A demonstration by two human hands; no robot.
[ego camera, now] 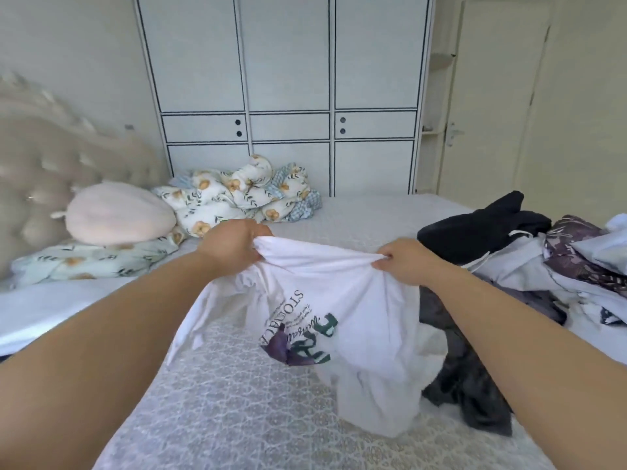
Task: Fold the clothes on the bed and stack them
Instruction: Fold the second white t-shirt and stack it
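1. Bedroom setting: a bed [237,418] with a pale patterned cover fills the foreground, a tufted headboard [51,171] stands at the left, and a white wardrobe [285,79] with dark trim lines the far wall beside a closed door [492,96].
2. At the head of the bed lie a pink pillow [118,215] and a bunched floral duvet [244,195].
3. Both hands hold up a white printed T-shirt [339,300] over the middle of the bed; its lower part drapes onto the cover.
4. Left hand [234,245] is clenched around one gathered end of the shirt's top edge; right hand [403,262] pinches the other end, with the cloth stretched between them.
5. To the right sits an unsorted pile of clothes [543,259], dark and light garments tangled together, with a dark grey garment [468,385] trailing just beside the shirt.
6. No folded stack shows anywhere in view, so the task looks barely begun: this shirt is only being spread out, and the whole pile is left to fold.
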